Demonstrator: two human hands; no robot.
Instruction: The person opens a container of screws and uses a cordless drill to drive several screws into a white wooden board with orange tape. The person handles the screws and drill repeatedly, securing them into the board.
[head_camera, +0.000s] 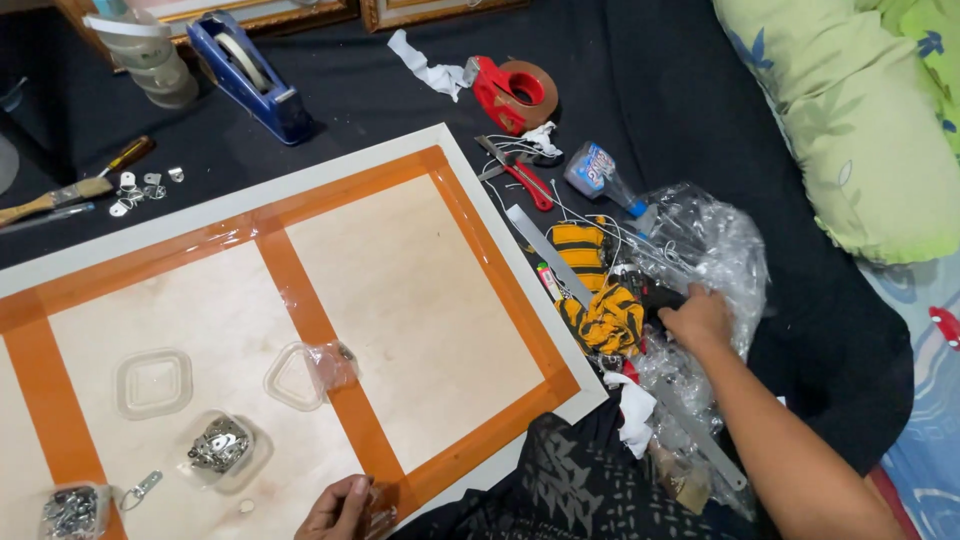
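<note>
Seemingly two lidded tubs (152, 382), two hands (698, 318).

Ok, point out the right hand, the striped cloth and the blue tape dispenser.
right hand (700, 318): head view, on the back of the hand.
striped cloth (607, 320): head view, on the bunched yellow-and-black folds beside the hand.
blue tape dispenser (255, 85): head view, on its blue side wall.
</note>
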